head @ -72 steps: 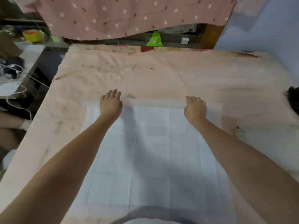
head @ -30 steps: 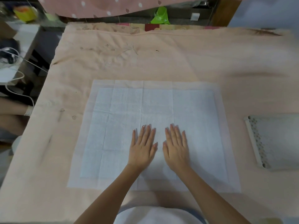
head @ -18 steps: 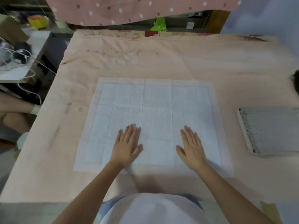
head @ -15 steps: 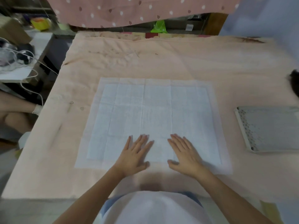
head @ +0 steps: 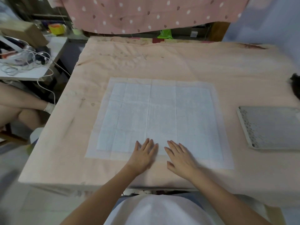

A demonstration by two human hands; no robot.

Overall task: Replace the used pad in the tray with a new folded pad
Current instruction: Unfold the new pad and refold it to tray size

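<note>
A large white pad (head: 162, 114) lies unfolded and flat on the peach cloth, its fold creases showing as a grid. My left hand (head: 143, 155) rests palm down on the pad's near edge with straight fingers. My right hand (head: 181, 157) lies flat beside it, a little to the right, fingers spread. A grey tray (head: 269, 127) with a perforated left rim sits apart at the right, partly cut off by the frame's edge.
The peach cloth (head: 178, 64) covers the whole table. A side table (head: 24, 69) with white cables stands at the left, and another person's legs (head: 17, 108) are beside it. A dotted pink cloth (head: 146, 13) hangs at the back. A dark object (head: 295, 88) lies at the right edge.
My hands went from the pad's far edge to its near edge, spread apart, then came together. They now lie slightly nearer me. The tray came into view.
</note>
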